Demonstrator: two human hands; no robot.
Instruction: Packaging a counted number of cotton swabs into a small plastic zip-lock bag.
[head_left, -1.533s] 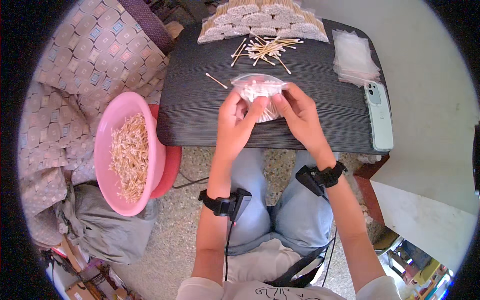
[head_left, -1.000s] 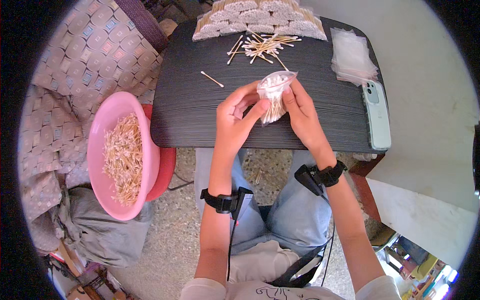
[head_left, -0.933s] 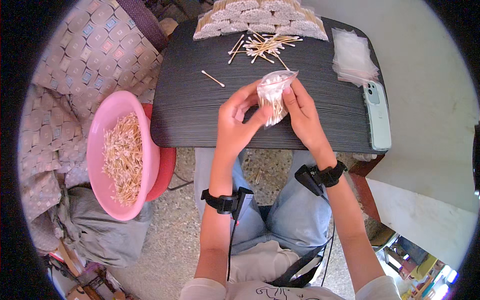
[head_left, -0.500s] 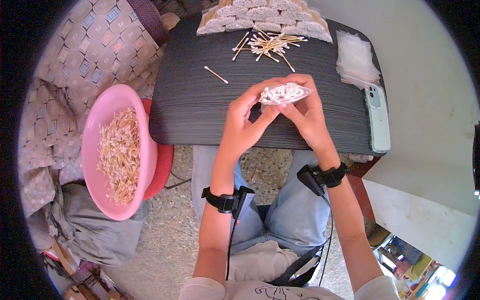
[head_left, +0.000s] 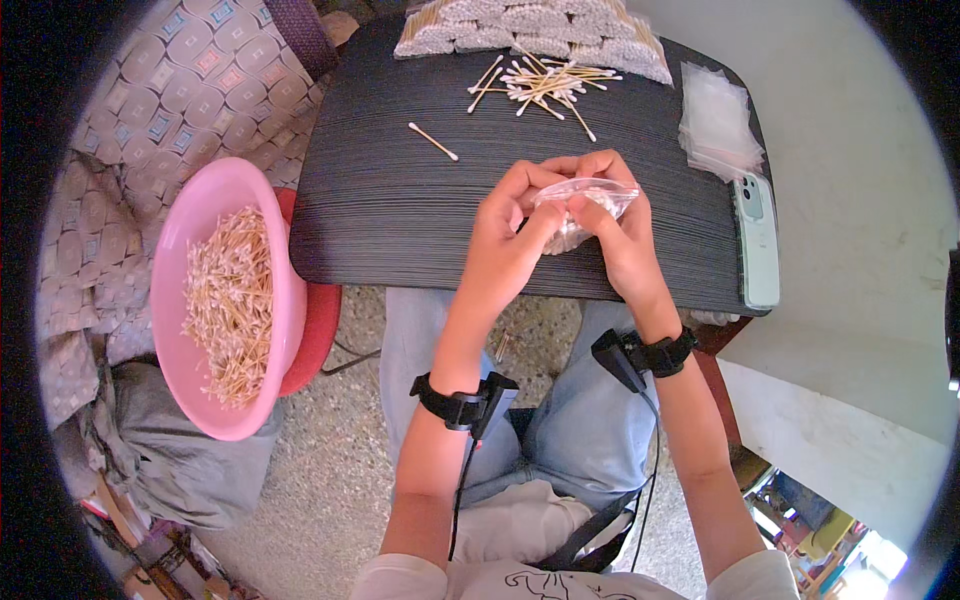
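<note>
Between my two hands, over the table's near edge, is a small clear plastic zip bag (head_left: 572, 238) packed with cotton swabs, their white tips showing through. My left hand (head_left: 515, 215) grips the bag's left side, thumb pressed near its mouth. On the right side my right hand (head_left: 625, 225) pinches the mouth, its thumb close to the left one. The fingers behind the bag are partly hidden. Farther off lie a loose pile of cotton swabs (head_left: 550, 85) and a single cotton swab (head_left: 433, 141).
Filled swab bags (head_left: 540, 30) are stacked at the table's far edge. At the right lie empty clear bags (head_left: 718, 120) and a pale phone (head_left: 757, 240). A pink basin (head_left: 170, 300) of loose swabs rests on a red stool (head_left: 318, 345) left of the dark table (head_left: 380, 220).
The bag has tilted, so its side shows where its open top faced up before. Both thumbs have moved onto the mouth, and the hands have shifted slightly right.
</note>
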